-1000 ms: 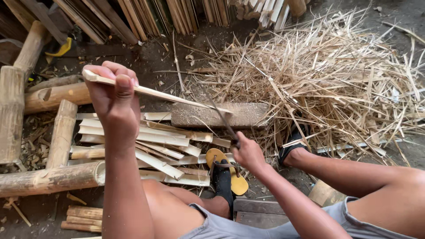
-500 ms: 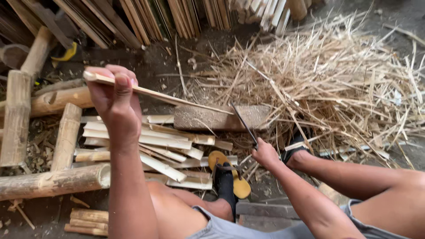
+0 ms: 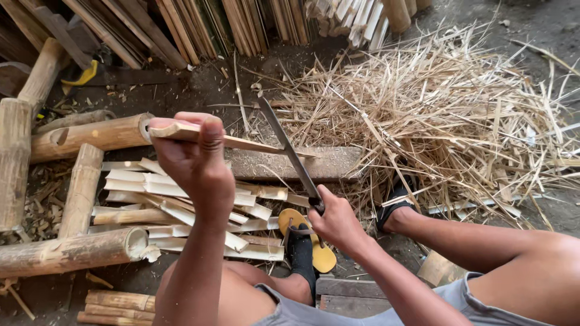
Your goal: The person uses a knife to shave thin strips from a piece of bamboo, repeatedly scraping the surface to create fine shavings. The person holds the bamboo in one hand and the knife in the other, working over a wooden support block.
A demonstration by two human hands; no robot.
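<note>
Bamboo poles (image 3: 66,250): laid on the ground at far left.
Left hand (image 3: 193,160): clamped on a bamboo strip (image 3: 241,143), held level above the split slats (image 3: 181,205).
Knife (image 3: 290,151): blade crossed over the strip's free end, above the wooden block (image 3: 326,163).
Right hand (image 3: 335,220): closed on the knife handle.
Shavings heap (image 3: 447,115): piled at right.
Risk: a slipped blade is judged likely to reach the left fingers or the sandalled foot (image 3: 302,247) below.

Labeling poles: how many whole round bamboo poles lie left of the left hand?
6, maybe more hidden: one beside the left hand, one at bottom, one between them, one at the edge, two farther back.
</note>
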